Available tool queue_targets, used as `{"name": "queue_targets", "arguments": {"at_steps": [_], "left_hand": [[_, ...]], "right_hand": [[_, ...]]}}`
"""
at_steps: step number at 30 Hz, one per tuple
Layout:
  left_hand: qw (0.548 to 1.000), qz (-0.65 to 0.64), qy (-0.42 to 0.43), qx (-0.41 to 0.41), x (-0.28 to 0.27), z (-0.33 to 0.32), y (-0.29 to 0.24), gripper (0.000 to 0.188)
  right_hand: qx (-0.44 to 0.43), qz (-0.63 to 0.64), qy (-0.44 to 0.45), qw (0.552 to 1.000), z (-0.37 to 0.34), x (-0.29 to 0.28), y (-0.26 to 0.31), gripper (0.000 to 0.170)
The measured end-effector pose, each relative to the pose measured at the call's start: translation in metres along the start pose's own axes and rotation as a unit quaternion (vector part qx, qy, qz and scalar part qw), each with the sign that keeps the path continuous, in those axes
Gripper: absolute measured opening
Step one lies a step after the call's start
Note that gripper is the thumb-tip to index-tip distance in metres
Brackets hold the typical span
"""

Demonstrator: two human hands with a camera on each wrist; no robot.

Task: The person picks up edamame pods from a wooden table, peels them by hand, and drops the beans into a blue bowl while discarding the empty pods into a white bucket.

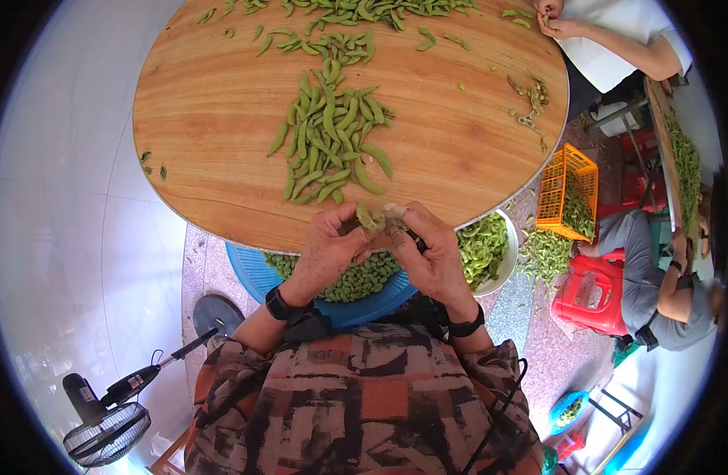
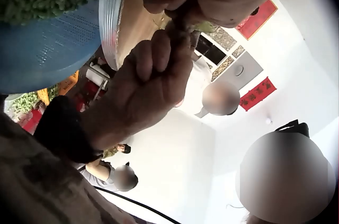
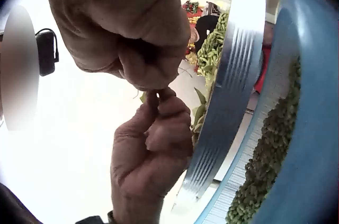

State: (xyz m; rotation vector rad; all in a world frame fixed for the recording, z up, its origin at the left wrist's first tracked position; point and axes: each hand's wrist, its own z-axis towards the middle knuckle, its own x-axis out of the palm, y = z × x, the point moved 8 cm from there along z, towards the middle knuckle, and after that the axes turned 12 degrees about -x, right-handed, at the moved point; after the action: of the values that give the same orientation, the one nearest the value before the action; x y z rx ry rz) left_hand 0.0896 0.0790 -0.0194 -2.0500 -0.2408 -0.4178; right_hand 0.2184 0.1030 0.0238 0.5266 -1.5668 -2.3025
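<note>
Both hands meet over the near edge of the round wooden table (image 1: 221, 158). The left hand (image 1: 329, 252) pinches a green pod (image 1: 370, 218) between thumb and fingers. Against its other end, the right hand (image 1: 432, 255) has its thumb and fingers curled, touching the pod. A pile of pods (image 1: 332, 134) lies on the table just beyond the hands. Under them, a blue basket (image 1: 249, 273) holds shelled green beans (image 1: 364, 279). In the right wrist view the fingertips of both hands meet, and the pod is mostly hidden by them.
More pods (image 1: 356, 9) lie at the table's far side, with empty husks (image 1: 532, 99) at the right. A white basin of pods (image 1: 484, 249) stands right of the blue basket. Beyond are an orange crate (image 1: 550, 198), a red stool (image 1: 593, 294), seated people and a fan (image 1: 106, 434).
</note>
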Motion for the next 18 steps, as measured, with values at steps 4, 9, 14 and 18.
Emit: {"name": "queue_targets", "arguments": {"at_steps": [4, 9, 14, 18], "left_hand": [[0.999, -0.048, -0.013, -0.014, -0.003, 0.003, 0.001, 0.011], [0.975, -0.214, 0.033, -0.054, -0.002, 0.008, 0.015, 0.009], [0.988, -0.149, 0.013, -0.026, -0.006, 0.009, 0.009, 0.006], [0.980, -0.187, 0.010, -0.065, -0.006, 0.008, 0.014, 0.006]], "right_hand": [[-0.085, -0.138, -0.005, 0.987, 0.004, 0.006, 0.013, 0.032], [-0.105, -0.149, -0.019, 0.983, 0.005, 0.004, 0.020, 0.034], [-0.030, -0.054, -0.020, 0.998, 0.006, 0.004, 0.008, 0.032], [-0.090, -0.095, -0.045, 0.990, 0.006, 0.004, 0.007, 0.030]]}}
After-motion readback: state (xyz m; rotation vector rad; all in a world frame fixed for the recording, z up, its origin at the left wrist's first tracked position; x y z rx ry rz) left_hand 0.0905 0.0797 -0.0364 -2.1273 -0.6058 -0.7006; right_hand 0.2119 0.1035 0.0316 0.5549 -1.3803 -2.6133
